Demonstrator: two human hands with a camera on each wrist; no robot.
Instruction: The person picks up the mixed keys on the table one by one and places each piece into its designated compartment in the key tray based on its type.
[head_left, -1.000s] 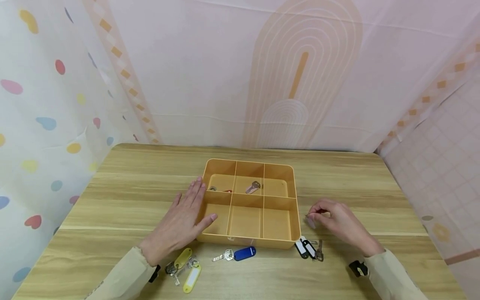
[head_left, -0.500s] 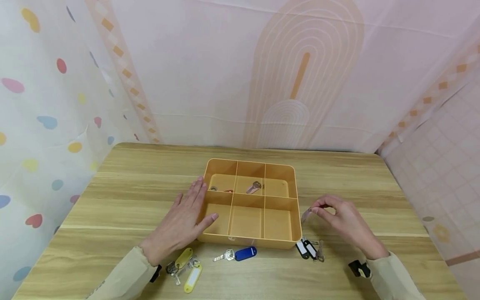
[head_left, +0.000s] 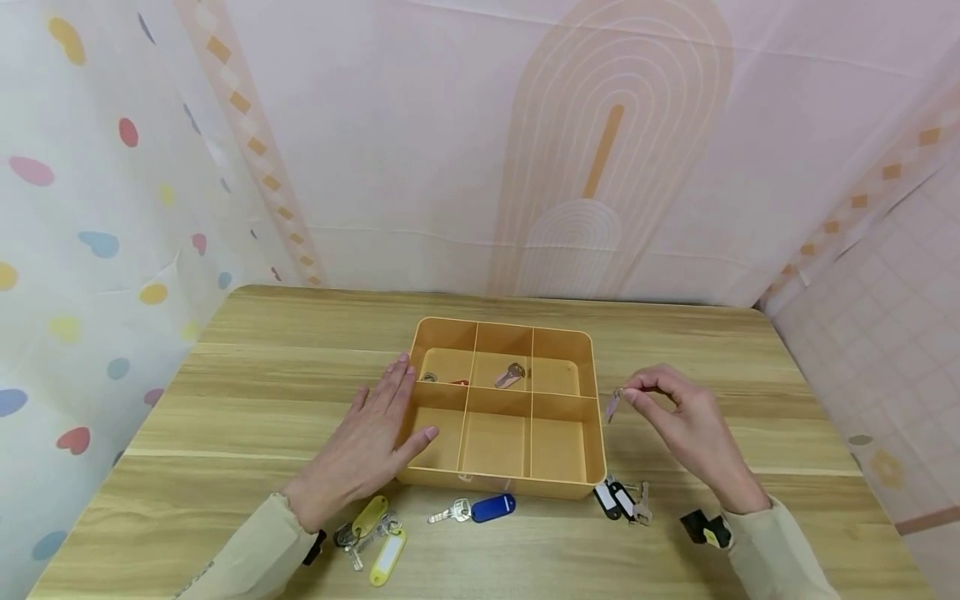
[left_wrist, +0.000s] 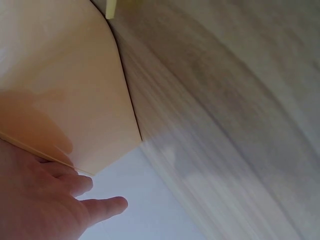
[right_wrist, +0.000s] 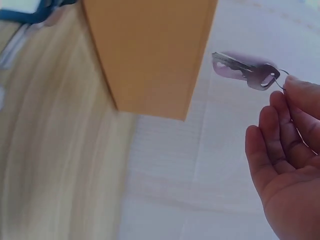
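My right hand (head_left: 686, 421) pinches a thin ring between thumb and fingertips. From that ring hang a metal key (right_wrist: 247, 70) and a pale purple key tag (right_wrist: 225, 73), just off the right wall of an orange box (head_left: 493, 484) with six compartments. Straight fingers of my left hand (head_left: 360, 442) rest against the box's left side, the thumb reaching over its rim. In the back middle compartment lies a key with a pink tag (head_left: 510, 376). A bit of a red tag (head_left: 460, 382) and a metal ring (head_left: 429, 377) show in the back left one.
In front of the box lie keys with yellow tags (head_left: 387, 557) at left and a key with a blue tag (head_left: 493, 507) in the middle. Keys with black tags (head_left: 623, 500) sit by its front right corner. Patterned curtains stand behind and beside the wooden table (head_left: 292, 333).
My right hand has lifted the key with the purple tag up and away from the table beside the box. The left hand stays where it was.
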